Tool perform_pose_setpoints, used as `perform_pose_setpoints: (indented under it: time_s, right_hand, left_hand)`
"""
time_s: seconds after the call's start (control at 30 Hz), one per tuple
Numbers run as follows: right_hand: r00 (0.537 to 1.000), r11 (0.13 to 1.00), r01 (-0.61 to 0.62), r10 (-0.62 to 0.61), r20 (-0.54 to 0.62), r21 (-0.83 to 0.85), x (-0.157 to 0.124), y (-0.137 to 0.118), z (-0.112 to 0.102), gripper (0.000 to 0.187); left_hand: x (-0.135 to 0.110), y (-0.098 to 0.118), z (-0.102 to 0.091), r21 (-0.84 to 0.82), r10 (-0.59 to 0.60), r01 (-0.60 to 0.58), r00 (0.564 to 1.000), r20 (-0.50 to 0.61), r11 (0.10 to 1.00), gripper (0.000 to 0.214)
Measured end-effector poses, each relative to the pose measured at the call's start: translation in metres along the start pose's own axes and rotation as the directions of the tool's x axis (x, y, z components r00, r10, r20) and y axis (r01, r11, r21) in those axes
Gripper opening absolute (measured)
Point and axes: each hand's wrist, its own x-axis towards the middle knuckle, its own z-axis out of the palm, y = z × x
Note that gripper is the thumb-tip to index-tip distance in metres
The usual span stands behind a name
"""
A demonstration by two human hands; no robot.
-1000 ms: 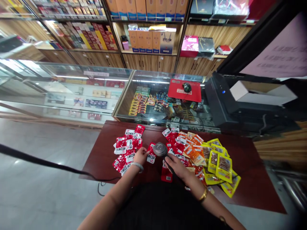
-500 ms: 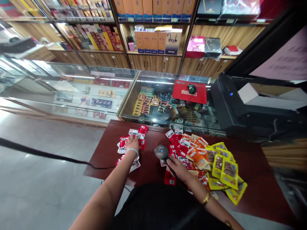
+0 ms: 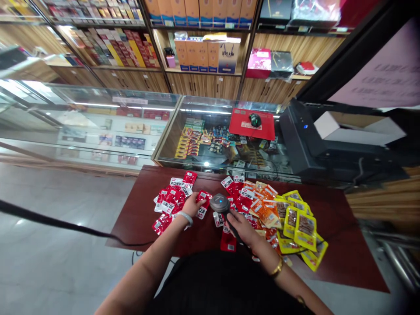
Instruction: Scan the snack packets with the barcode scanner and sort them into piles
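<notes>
My right hand (image 3: pixel 241 226) grips the handle of a grey barcode scanner (image 3: pixel 219 203), whose blue light is lit, over a dark red table (image 3: pixel 138 218). My left hand (image 3: pixel 191 204) pinches a red snack packet (image 3: pixel 202 204) and holds it just left of the scanner head. Left of that hand lies a pile of red packets (image 3: pixel 172 199). To the scanner's right sit more red packets (image 3: pixel 239 197), then orange ones (image 3: pixel 267 210) and yellow ones (image 3: pixel 300 225). One red packet (image 3: pixel 227 240) lies below my right hand.
A glass display counter (image 3: pixel 213 135) with goods stands behind the table, with a red mouse pad and mouse (image 3: pixel 252 122) on top. A black printer (image 3: pixel 315 140) is at the right. Shelves of boxes (image 3: pixel 203 52) line the back wall. A black cable (image 3: pixel 65 225) crosses the floor at left.
My left hand came back from the red pile on the left, carrying a red packet to the scanner. The scanner in my right hand has hardly moved.
</notes>
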Motion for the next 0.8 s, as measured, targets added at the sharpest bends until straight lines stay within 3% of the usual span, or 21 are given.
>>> perform_pose_setpoints:
  time_s: [0.07, 0.27, 0.37, 0.5, 0.57, 0.63, 0.7, 0.73, 0.8]
  right_hand:
    - [1.0, 1.0, 0.012, -0.012, 0.003, -0.005, 0.0, -0.001, 0.0, 0.049]
    - [0.997, 0.995, 0.071, -0.067, 0.047, -0.069, -0.001, 0.001, -0.001, 0.046]
    - [0.997, 0.997, 0.052, -0.049, 0.066, -0.051, -0.001, 0.005, -0.001, 0.044]
    - [0.999, 0.999, -0.023, 0.021, 0.047, 0.041, 0.0, 0.01, -0.001, 0.044]
    - [0.999, 0.998, -0.037, 0.035, 0.036, 0.056, 0.0, 0.011, -0.001, 0.046]
    - [0.999, 0.997, -0.039, 0.038, 0.026, 0.06, -0.001, 0.009, 0.0, 0.046]
    - [0.999, 0.998, -0.032, 0.031, 0.017, 0.062, -0.002, 0.007, 0.001, 0.046]
    - [1.0, 0.998, -0.029, 0.028, 0.014, 0.062, -0.002, 0.007, 0.001, 0.045]
    - [0.999, 0.998, -0.032, 0.031, 0.011, 0.056, -0.002, 0.007, 0.002, 0.046]
  left_hand:
    - [-0.003, 0.001, 0.007, -0.063, 0.039, -0.036, 0.998, 0.039, 0.997, 0.032]
    - [-0.005, 0.004, 0.016, -0.048, 0.077, -0.074, 0.995, 0.062, 0.996, 0.018]
    - [-0.006, 0.007, 0.03, -0.093, 0.083, -0.077, 0.995, 0.052, 0.993, 0.026]
    - [-0.009, 0.016, 0.04, -0.196, 0.206, -0.182, 0.972, 0.109, 0.964, 0.04]
    - [-0.011, 0.015, 0.026, -0.119, 0.162, -0.155, 0.986, 0.048, 0.981, 0.041]
    - [-0.014, 0.008, -0.002, 0.088, 0.017, -0.004, 0.989, -0.146, 0.996, 0.041]
    - [-0.016, -0.005, -0.034, 0.3, -0.107, 0.246, 0.905, -0.413, 0.922, 0.047]
    - [-0.017, -0.012, -0.048, 0.357, -0.147, 0.351, 0.86, -0.489, 0.866, 0.054]
    - [-0.018, -0.024, -0.07, 0.42, -0.231, 0.484, 0.821, -0.522, 0.768, 0.063]
